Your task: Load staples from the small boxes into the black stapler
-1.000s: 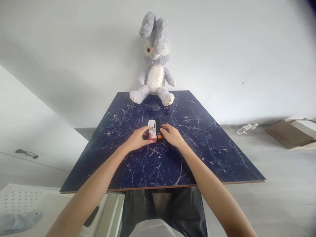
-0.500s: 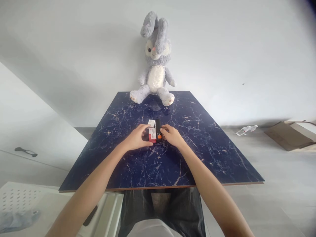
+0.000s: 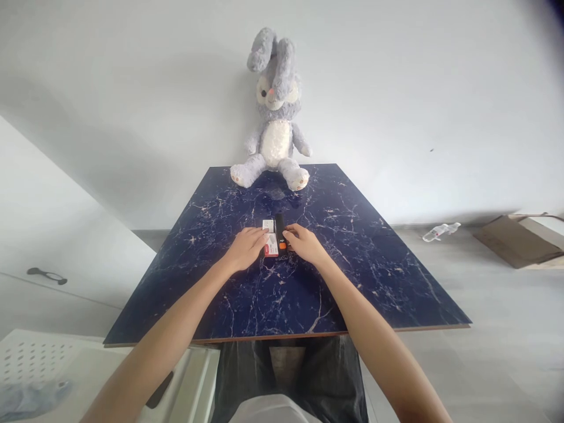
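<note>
probably to keep the red-and-white box (image 3: pixel 272 247) square beside the black case (image 3: pixel 279 223) mid-table (image 3: pixel 282 302), my left hand (image 3: pixel 247 247) rests outstretched over it while my right (image 3: pixel 306 244) steadies the case's side, gripping or not i can't tell.

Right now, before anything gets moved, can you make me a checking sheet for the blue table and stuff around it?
Surface: dark blue, marble-patterned table.
Things at hand: red-and-white box beside a black item with an orange patch; a white piece just beyond the box, joined or separate I can't tell.
Clutter: grey plush rabbit sitting at the table's far end.
Grips: left hand, fingertips at the box; right hand, thumb at the black item. How firmly, I can't tell.
Cables: nothing seen.
Surroundings: pale wall behind; cardboard carton and clear bottle-like thing on the floor at right; white cabinet at left.
</note>
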The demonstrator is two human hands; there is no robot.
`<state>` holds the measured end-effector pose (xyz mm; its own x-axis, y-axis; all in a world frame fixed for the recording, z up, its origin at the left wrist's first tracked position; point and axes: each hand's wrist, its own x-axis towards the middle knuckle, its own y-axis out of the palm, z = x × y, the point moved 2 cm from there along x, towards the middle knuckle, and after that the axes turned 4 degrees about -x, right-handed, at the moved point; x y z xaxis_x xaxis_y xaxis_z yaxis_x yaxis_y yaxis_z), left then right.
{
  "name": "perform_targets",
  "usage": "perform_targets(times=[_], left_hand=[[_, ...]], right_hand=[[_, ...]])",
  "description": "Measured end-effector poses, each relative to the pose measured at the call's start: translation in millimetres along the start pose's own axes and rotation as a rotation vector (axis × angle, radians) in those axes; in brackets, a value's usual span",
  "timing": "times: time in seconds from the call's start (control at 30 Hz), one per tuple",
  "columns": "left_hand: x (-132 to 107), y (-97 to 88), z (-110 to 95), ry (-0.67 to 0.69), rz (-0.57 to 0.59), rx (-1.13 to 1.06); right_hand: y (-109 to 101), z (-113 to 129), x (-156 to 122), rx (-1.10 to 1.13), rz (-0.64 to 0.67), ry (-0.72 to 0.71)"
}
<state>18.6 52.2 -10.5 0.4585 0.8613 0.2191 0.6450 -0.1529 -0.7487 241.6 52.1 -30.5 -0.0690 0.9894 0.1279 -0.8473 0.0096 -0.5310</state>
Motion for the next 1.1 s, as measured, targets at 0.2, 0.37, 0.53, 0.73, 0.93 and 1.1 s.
perform_targets(times=[0.2, 0.37, 0.53, 0.73, 0.93, 1.1], left_hand=[[-9.1, -12.5, -9.4, -0.011, 0.16, 0.007], [-7.2, -10.8, -12.5, -0.025, 0.145, 0.078], [-6.3, -12.0, -13.0, -0.021, 0.152, 0.087], [-6.8, -12.4, -8.1, -0.02, 0.148, 0.08], [-3.4, -7.6, -6.3, -0.003, 0.104, 0.1], [-3.3, -7.4, -7.7, -0.045, 0.123, 0.15]], right_hand=[[-4.0, 9.1, -2.9, -0.033, 0.031, 0.046], [-4.2, 10.5, -3.8, -0.066, 0.034, 0.051], [-3.5, 8.1, -3.0, -0.075, 0.032, 0.036], [-4.1, 9.6, -3.6, -0.077, 0.038, 0.043], [-4.6, 11.1, -4.0, -0.071, 0.037, 0.035], [-4.4, 10.3, -3.6, -0.076, 0.042, 0.031]])
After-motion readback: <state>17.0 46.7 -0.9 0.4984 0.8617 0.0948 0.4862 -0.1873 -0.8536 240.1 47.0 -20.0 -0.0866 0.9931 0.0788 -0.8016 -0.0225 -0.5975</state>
